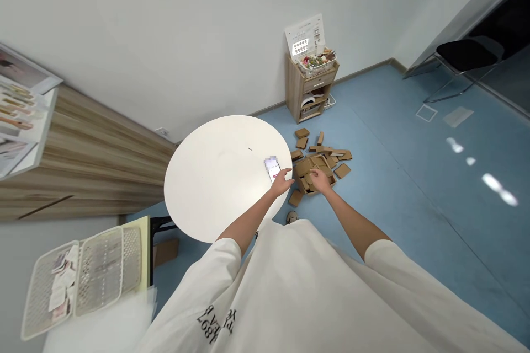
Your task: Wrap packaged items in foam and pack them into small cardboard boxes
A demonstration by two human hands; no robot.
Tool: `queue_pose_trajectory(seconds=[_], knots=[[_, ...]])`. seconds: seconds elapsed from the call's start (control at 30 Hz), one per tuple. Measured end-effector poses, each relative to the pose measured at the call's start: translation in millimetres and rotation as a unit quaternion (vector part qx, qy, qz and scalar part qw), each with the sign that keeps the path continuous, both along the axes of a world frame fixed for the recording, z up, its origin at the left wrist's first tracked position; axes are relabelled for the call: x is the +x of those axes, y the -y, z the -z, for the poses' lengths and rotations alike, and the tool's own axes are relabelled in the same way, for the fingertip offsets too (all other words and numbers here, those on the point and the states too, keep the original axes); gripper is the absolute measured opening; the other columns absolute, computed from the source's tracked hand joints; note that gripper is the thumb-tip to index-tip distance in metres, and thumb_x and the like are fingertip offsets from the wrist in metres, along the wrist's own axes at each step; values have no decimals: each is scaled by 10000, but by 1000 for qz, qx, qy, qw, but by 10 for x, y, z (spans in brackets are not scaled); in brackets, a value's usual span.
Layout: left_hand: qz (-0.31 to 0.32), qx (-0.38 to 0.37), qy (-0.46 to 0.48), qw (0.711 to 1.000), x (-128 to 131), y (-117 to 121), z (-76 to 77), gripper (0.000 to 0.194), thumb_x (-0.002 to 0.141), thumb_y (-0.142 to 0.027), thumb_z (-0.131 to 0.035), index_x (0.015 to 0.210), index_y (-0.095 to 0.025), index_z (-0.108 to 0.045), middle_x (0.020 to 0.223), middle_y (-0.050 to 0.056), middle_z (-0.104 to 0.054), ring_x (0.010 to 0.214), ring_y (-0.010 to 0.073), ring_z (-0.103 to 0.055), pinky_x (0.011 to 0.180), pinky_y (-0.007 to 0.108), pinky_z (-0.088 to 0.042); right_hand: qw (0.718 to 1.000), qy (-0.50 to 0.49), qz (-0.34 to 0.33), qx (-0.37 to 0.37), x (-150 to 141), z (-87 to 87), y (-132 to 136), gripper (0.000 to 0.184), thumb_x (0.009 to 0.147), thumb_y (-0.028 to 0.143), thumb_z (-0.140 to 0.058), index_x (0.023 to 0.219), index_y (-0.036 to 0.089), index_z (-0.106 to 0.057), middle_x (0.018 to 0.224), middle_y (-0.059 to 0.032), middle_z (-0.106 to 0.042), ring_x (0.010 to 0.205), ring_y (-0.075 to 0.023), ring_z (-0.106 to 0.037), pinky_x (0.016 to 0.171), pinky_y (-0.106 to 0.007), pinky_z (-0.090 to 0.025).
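A phone with a lit screen lies near the right edge of a round white table. My left hand reaches over that edge and touches the phone's near end, fingers curled around it. My right hand hovers just right of the table, above a pile of flat brown cardboard boxes on the blue floor. Its fingers are bent loosely and I see nothing in them.
A small wooden cabinet with a basket and a sign on top stands against the wall. A black chair is at the far right. White mesh trays lie at the lower left, beside a wood-panelled counter.
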State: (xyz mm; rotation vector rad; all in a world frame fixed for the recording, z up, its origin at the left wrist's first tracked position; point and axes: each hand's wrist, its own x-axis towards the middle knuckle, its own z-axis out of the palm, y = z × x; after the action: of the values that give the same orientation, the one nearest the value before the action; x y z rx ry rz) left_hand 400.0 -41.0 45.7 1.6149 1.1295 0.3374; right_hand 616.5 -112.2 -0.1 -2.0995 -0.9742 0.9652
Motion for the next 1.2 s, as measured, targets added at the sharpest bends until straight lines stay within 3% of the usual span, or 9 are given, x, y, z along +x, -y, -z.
queue_pose_trajectory(seconds=[0.27,0.4,0.7,0.9,1.2], knots=[[-114,-3,-10,993,-608,81,-52,548,871,-235,-617,1407,-206,-507,1469,132,-509,1251,268,-566,1024,400,-484,994,-44,-97,24,-569,-29,-376,401,871,283,-535,1235,193,-679,1304,-125,-655,1159,-267,-631,1003,-405,-504],[-173,-1,-13,985,-1072,193,-126,515,891,-221,-573,1401,-223,-506,1475,116,-506,1222,245,-584,989,386,-506,986,-50,-153,38,-1001,-88,-524,398,877,284,-511,1225,189,-680,1277,-114,-672,1148,-255,-632,1000,-401,-501],[-299,9,0,954,-2220,594,-275,478,905,-224,-544,1382,-230,-520,1465,115,-510,1226,234,-583,959,369,-523,959,-41,-277,40,-2163,-419,-673,392,874,266,-494,1216,199,-672,1299,-90,-657,1170,-229,-613,1017,-374,-486],[-359,28,14,933,-3188,999,-258,471,895,-196,-533,1366,-213,-541,1439,114,-537,1191,219,-604,984,366,-516,938,-21,-343,42,-3229,-541,-551,399,876,268,-482,1225,217,-668,1315,-79,-651,1180,-228,-608,1026,-372,-479],[-428,25,4,903,-4975,1777,-205,457,875,-173,-565,1331,-199,-577,1380,124,-593,1165,240,-620,1009,398,-504,907,-21,-419,40,-5189,-572,38,389,883,266,-481,1215,218,-676,1304,-77,-657,1164,-217,-613,1028,-376,-480]])
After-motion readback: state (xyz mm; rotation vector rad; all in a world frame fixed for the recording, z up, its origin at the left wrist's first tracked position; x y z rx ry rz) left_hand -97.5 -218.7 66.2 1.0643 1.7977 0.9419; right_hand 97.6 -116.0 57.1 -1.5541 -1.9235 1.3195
